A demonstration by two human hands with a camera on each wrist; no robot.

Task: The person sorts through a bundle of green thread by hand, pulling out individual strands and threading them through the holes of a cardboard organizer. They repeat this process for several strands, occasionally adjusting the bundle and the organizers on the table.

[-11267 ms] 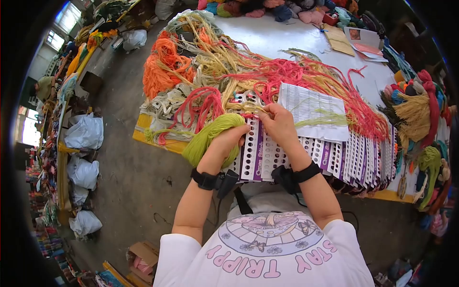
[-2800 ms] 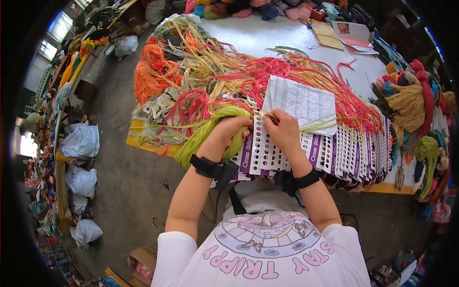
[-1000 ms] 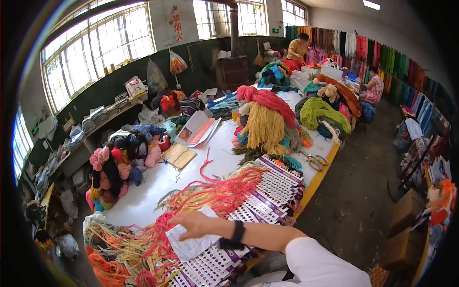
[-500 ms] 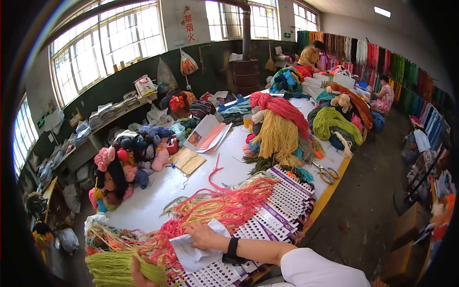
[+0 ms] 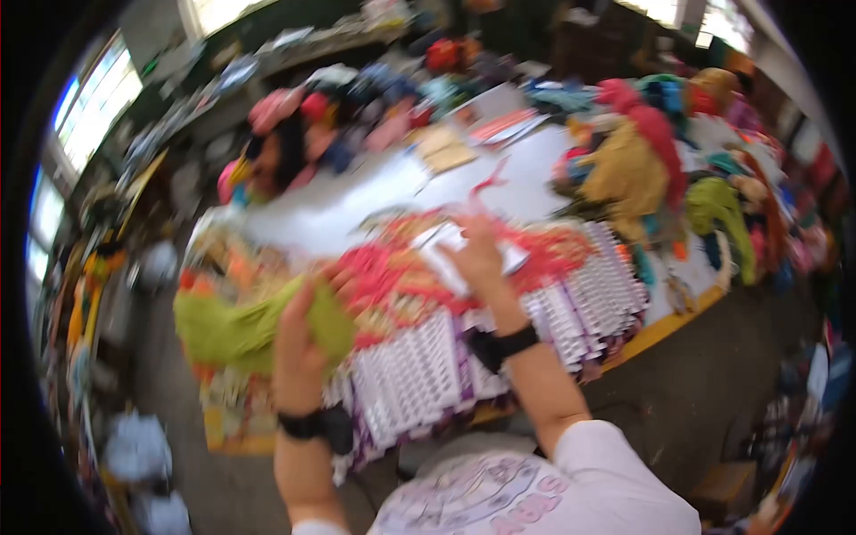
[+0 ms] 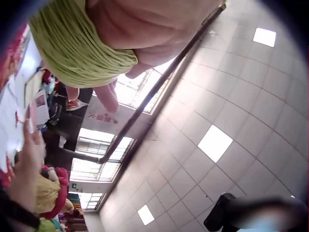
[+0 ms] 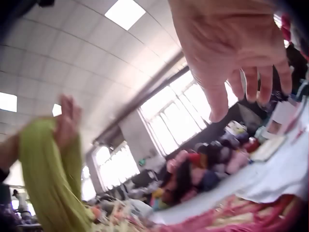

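Observation:
A lime green skein of yarn [image 5: 245, 330] hangs looped over my left hand [image 5: 303, 334], above the left end of the table. In the right wrist view the fingers of this left hand [image 7: 68, 123] point up, fairly straight, with the skein draped below. My right hand [image 5: 480, 259] is over the folded white paper [image 5: 437, 254], fingers spread. Nothing shows in the right palm [image 7: 231, 43] in the right wrist view. Red-pink and tan strands [image 5: 383, 285] spread under and around the paper. Purple and white punched cards [image 5: 410, 374] line the near table edge.
Bundled yarn [image 5: 629, 169] is piled at the table's right, with scissors [image 5: 682, 294] near the yellow edge. A tan booklet [image 5: 441, 152] and printed sheets [image 5: 508, 125] lie toward the back. More yarn [image 5: 294, 143] is heaped at the far left.
The head view swung right to the room, then back toward the table. My right hand left the cards, touched the paper, and now is spread above it. My left hand carried the green skein left.

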